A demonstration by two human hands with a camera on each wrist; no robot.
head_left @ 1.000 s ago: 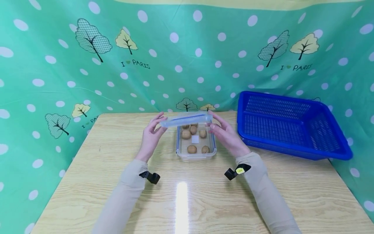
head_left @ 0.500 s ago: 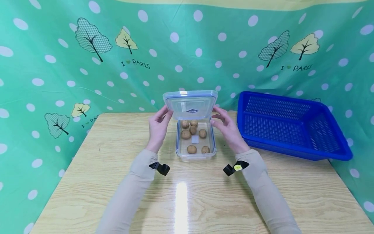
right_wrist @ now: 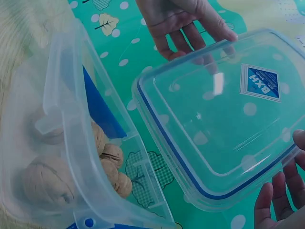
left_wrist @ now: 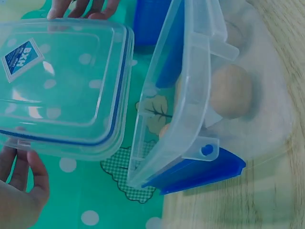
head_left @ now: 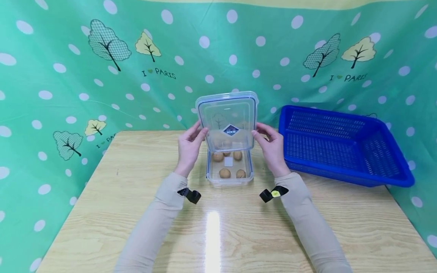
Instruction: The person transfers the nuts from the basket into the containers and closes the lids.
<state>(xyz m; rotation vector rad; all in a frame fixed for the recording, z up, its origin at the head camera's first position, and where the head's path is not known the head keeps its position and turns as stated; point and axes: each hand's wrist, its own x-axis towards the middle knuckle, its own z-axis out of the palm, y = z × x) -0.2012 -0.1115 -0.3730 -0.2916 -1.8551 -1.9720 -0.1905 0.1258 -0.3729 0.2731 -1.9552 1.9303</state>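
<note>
A clear plastic lid [head_left: 225, 110] with a blue seal and a blue diamond sticker stands tilted up over the far part of a clear food container [head_left: 230, 182]. My left hand [head_left: 190, 148] pinches its left edge, and my right hand [head_left: 272, 149] pinches the right edge. Below the lid, the container rests on the table with several walnuts [head_left: 224, 173] and a small white square inside. Some walnuts are seen only dimly through the lid. In the right wrist view, more walnuts [right_wrist: 110, 167] lie together behind the container's near wall [right_wrist: 71, 109].
To the right, a large blue plastic basket [head_left: 341, 167] with perforated sides stands on the wooden table [head_left: 136, 170]. A green dotted cloth [head_left: 191, 57] with printed trees hangs behind the table.
The lid has swung up from nearly flat to steeply tilted, its face and sticker now toward me. Both hands have kept hold of its edges, the left shifting slightly right.
</note>
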